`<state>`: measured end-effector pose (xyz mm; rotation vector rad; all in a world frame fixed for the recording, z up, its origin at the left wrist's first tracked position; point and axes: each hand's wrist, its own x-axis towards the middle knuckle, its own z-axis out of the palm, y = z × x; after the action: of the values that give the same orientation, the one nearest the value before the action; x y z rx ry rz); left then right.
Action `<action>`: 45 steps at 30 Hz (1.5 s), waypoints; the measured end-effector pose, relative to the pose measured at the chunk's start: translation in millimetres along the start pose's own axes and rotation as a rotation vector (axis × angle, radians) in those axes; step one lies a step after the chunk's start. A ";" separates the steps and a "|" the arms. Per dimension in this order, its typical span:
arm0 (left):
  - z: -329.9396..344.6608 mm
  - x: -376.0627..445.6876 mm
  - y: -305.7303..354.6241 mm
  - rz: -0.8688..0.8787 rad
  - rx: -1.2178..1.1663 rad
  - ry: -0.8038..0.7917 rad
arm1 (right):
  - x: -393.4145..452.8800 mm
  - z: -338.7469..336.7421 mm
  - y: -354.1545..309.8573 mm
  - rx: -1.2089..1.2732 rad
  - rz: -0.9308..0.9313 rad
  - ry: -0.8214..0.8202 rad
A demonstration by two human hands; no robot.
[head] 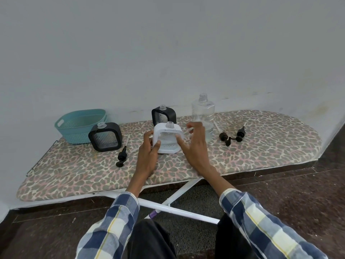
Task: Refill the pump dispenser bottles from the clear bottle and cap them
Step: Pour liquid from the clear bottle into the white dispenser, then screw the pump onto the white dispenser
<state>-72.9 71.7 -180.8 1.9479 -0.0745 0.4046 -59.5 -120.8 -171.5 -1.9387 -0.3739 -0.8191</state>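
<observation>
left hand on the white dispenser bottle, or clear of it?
Touching. Head view: left hand grips the white dispenser bottle's left edge, thumb on its front.

Left hand (pixel 149 152) is gripping the uncapped white dispenser bottle (pixel 168 138) on the leopard-print ironing board (pixel 74 171); right hand (pixel 194 144) is touching its front face, fingers spread. Clear bottle (pixel 203 116) is standing just behind; black pump heads (pixel 231 136) are lying nearby.
</observation>
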 end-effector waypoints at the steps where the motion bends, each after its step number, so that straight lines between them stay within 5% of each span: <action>1: 0.4 0.3 -1.3 -0.006 -0.006 -0.007 | 0.6 5.0 0.7 -0.020 -0.021 -0.066; 8: 0.0 -1.6 0.5 -0.028 0.036 -0.036 | 9.8 16.6 8.3 0.055 0.160 -0.334; 22: -3.5 12.7 -10.1 0.033 0.479 0.344 | 6.2 13.4 14.5 -0.058 0.174 -0.226; 30: -2.2 48.0 -4.1 -0.005 0.851 -0.019 | 6.4 10.7 10.8 -0.068 0.187 -0.227; 45: -14.5 86.4 47.8 0.053 0.083 0.654 | 6.8 10.0 11.6 -0.028 0.190 -0.264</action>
<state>-6.6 77.0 -106.4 1.8072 0.3176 1.0708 -44.1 -118.3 -177.7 -2.0781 -0.3286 -0.4486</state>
